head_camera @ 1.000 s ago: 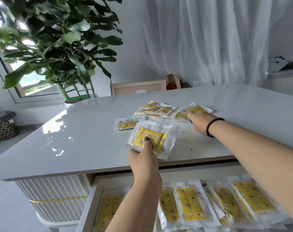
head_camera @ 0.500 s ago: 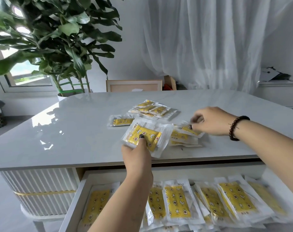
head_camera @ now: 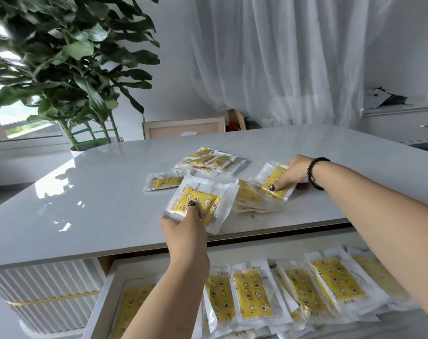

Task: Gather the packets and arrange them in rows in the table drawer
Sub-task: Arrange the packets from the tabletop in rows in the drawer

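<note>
My left hand point(head_camera: 183, 228) grips a stack of yellow-and-white packets point(head_camera: 208, 204) over the table's front edge, thumb on top. My right hand point(head_camera: 292, 174) pinches another packet point(head_camera: 273, 182) at the right, thumb pressed on its yellow face, lifted slightly above a few loose packets point(head_camera: 248, 199). A single packet point(head_camera: 163, 182) lies to the left, and a small pile point(head_camera: 211, 161) sits farther back. Below the tabletop the open drawer point(head_camera: 103, 297) holds several packets point(head_camera: 252, 296) laid side by side in a row.
The grey-white table point(head_camera: 86, 204) stretches left and far right. A large potted plant point(head_camera: 61, 69) stands behind its left end, a framed board point(head_camera: 183, 127) and curtain behind it. A white cabinet point(head_camera: 401, 123) is at the far right.
My right hand has picked one packet up from the loose ones and now pinches it, moved slightly right. My left hand keeps its stack in about the same place.
</note>
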